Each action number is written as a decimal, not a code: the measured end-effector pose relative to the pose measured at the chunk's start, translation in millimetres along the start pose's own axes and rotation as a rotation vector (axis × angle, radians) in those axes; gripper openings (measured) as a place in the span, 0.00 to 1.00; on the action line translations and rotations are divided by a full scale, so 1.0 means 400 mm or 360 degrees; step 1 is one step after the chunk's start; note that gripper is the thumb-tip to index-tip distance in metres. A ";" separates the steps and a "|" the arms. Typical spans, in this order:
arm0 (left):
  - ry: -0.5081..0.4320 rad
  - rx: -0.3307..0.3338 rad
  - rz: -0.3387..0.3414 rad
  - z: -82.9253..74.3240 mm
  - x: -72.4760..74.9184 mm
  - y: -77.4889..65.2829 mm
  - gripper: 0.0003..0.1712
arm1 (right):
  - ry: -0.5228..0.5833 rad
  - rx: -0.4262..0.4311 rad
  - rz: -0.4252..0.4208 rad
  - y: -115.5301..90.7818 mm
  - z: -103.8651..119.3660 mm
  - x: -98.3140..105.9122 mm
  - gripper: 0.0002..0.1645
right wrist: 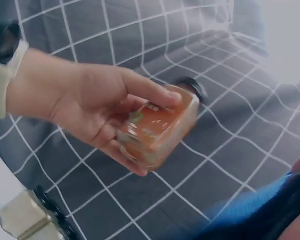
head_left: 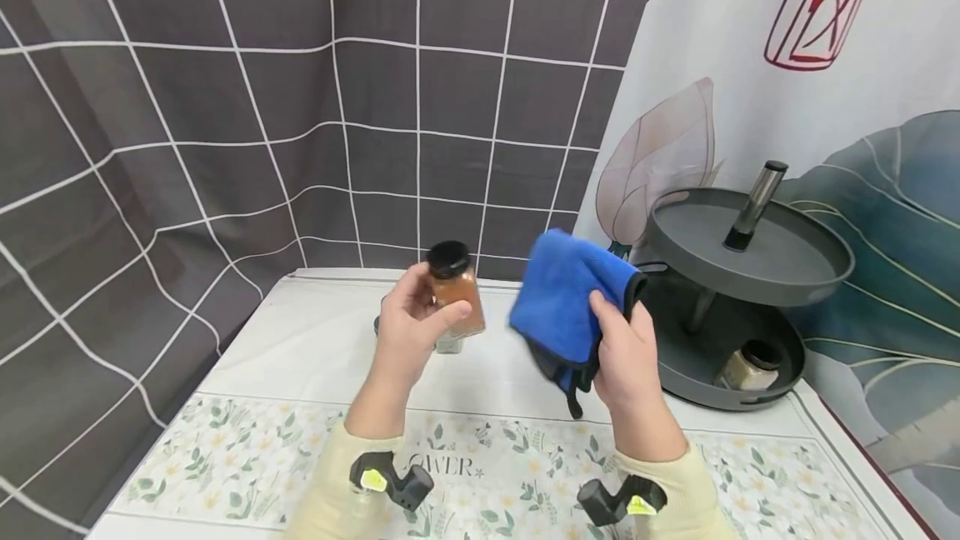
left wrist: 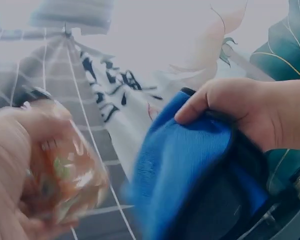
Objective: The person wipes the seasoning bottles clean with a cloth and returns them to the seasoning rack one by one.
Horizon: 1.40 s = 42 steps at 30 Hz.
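Observation:
My left hand point(head_left: 408, 319) grips a glass spice jar point(head_left: 461, 302) with a black lid and orange-brown powder inside, raised above the table and slightly tilted. In the right wrist view the thumb lies along one face of this jar point(right wrist: 157, 130), fingers round the other side. A folded blue cloth point(head_left: 566, 294) with black edging hangs from my right hand point(head_left: 626, 348), pinched between thumb and fingers. Jar and cloth are apart, side by side. Behind the left hand, another small jar point(head_left: 450, 346) stands on the table, mostly hidden.
At the right stands a dark grey two-tier round tray point(head_left: 817, 294) with a metal post. A black-lidded jar of pale contents point(head_left: 750, 367) sits on its lower tier. A floral mat point(head_left: 247, 465) covers the table's front, and a grid-patterned curtain point(head_left: 375, 90) hangs behind.

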State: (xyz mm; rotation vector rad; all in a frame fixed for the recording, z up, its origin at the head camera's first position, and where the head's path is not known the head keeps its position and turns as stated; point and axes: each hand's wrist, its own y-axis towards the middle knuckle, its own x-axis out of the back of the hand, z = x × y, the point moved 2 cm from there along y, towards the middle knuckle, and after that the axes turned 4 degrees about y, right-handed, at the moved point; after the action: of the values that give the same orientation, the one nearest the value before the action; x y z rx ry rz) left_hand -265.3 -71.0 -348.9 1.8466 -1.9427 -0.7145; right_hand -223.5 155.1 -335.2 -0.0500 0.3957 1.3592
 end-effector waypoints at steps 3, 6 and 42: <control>0.0353 -0.0095 0.0132 -0.027 0.003 -0.004 0.30 | -0.0057 0.0238 -0.0039 -0.025 0.004 -0.008 0.30; 0.0597 -0.0203 0.0162 -0.045 -0.003 -0.011 0.29 | -0.0174 0.0671 0.0007 -0.054 0.000 -0.032 0.28; 0.1154 -0.1070 0.0378 -0.107 -0.004 -0.030 0.31 | -0.0022 0.0809 0.1150 -0.042 -0.029 -0.075 0.29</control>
State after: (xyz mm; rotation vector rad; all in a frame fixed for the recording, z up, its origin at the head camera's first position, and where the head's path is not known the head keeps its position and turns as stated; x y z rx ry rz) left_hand -230.4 -74.4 -321.3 1.1924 -1.2117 -0.4445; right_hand -215.1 120.3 -340.2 0.5713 0.7839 1.9199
